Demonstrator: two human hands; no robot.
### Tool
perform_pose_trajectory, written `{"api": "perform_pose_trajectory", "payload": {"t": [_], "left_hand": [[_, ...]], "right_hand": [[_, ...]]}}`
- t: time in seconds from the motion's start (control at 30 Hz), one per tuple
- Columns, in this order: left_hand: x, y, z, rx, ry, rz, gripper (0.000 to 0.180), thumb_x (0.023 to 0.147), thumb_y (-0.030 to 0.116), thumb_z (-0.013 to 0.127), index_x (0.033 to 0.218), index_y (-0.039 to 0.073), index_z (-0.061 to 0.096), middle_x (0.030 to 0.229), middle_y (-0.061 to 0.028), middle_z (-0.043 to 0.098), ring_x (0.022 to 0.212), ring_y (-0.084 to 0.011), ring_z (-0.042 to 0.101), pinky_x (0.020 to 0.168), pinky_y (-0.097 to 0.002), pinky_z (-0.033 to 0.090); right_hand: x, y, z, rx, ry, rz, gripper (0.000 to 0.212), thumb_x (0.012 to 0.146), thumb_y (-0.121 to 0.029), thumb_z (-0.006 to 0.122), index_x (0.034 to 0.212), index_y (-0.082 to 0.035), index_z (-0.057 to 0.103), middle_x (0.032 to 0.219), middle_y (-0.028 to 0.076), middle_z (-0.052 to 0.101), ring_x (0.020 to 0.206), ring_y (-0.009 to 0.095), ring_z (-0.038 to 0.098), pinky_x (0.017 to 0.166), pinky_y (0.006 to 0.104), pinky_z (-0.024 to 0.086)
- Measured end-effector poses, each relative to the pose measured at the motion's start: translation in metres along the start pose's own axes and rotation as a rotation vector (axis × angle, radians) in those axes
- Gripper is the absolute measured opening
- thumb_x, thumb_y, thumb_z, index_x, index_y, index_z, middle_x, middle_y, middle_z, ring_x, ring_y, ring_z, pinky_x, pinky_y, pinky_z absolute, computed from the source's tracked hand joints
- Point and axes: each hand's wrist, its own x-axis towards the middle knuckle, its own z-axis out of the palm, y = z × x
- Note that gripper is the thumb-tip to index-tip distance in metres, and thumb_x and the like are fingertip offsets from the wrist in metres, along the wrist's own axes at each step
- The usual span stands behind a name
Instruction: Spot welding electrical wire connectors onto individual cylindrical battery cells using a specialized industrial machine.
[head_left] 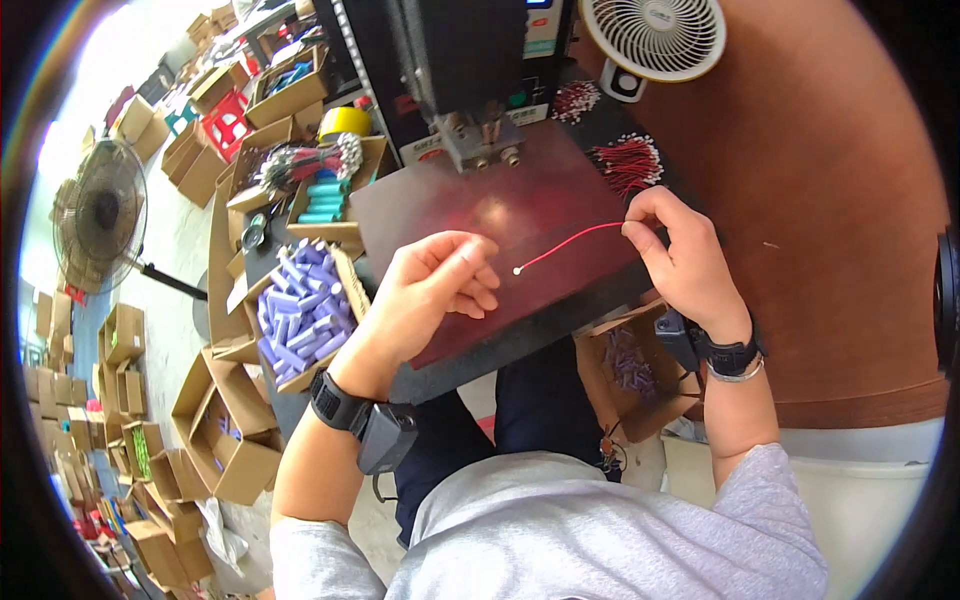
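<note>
Above the dark red work plate [425, 215], in front of a black machine with a metal head [482, 148], a thin red wire [570, 240] stretches from the person's right hand toward the left. The right hand [688, 252] pinches one end of the wire between thumb and forefinger near the plate's right edge; the white tip [517, 270] at the other end lies just beside the left hand's fingers, apart from them. The left hand [432, 290] hovers over the plate's front left part with its fingers loosely curled and its thumb close to the forefinger; whether something small sits between them cannot be told.

Left of the plate, a cardboard box [352, 285] holds a heap of purple cylinders [300, 320]. Behind it, teal cylinders [325, 200] lie in another box, near a yellow roll [345, 122]. Past the plate's far right side rests a bundle of red wires [628, 165] with white ends, and a small white fan [655, 38] stands beyond.
</note>
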Motion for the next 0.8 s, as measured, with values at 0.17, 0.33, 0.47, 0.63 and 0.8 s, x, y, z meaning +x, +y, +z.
{"api": "perform_pose_trajectory", "payload": {"t": [0.17, 0.33, 0.47, 0.63, 0.8], "left_hand": [[-0.032, -0.005, 0.002, 0.284, 0.194, 0.047, 0.015, 0.084, 0.015, 0.054, 0.087, 0.001, 0.058, 0.064, -0.0011, 0.056, 0.052, -0.0056, 0.050, 0.048, -0.0179, 0.041], [-0.051, -0.017, 0.010, 0.561, 0.238, 0.398, 0.014, 0.079, 0.008, 0.057, 0.090, -0.001, 0.055, 0.068, -0.0107, 0.059, 0.060, -0.0181, 0.059, 0.055, -0.0261, 0.047], [-0.063, -0.024, 0.003, 0.560, 0.267, 0.448, 0.019, 0.076, 0.008, 0.061, 0.091, 0.000, 0.053, 0.071, -0.0119, 0.060, 0.063, -0.0207, 0.061, 0.057, -0.0268, 0.047], [-0.083, -0.014, -0.072, 0.921, 0.658, 0.604, 0.011, 0.075, 0.008, 0.062, 0.085, 0.004, 0.060, 0.076, -0.0091, 0.059, 0.062, -0.0179, 0.059, 0.054, -0.0265, 0.046], [-0.090, -0.026, -0.122, 1.481, 0.698, 0.444, 0.015, 0.071, 0.009, 0.061, 0.086, 0.008, 0.061, 0.084, -0.0061, 0.057, 0.082, -0.0247, 0.053, 0.072, -0.0353, 0.043]], "right_hand": [[0.001, -0.025, 0.017, -0.126, -0.258, 0.012, 0.009, 0.077, -0.003, 0.055, 0.084, -0.001, 0.050, 0.080, 0.009, 0.054, 0.075, 0.023, 0.053, 0.070, 0.0281, 0.042], [-0.008, -0.067, 0.056, 0.251, -0.222, -0.166, 0.027, 0.073, -0.006, 0.059, 0.098, -0.003, 0.051, 0.099, 0.014, 0.054, 0.086, 0.031, 0.053, 0.074, 0.0359, 0.044], [-0.007, -0.078, 0.074, 0.314, -0.446, -0.057, 0.014, 0.075, -0.003, 0.056, 0.089, -0.001, 0.051, 0.082, 0.015, 0.055, 0.071, 0.032, 0.054, 0.064, 0.0340, 0.044], [-0.007, -0.074, 0.061, 0.258, -0.358, -0.147, 0.005, 0.076, 0.000, 0.053, 0.081, 0.000, 0.052, 0.076, 0.015, 0.053, 0.070, 0.031, 0.054, 0.061, 0.0333, 0.043], [-0.008, -0.066, 0.054, 0.303, -0.422, 0.025, 0.006, 0.075, 0.001, 0.052, 0.081, 0.000, 0.052, 0.074, 0.011, 0.053, 0.065, 0.022, 0.053, 0.058, 0.0286, 0.042]]}}
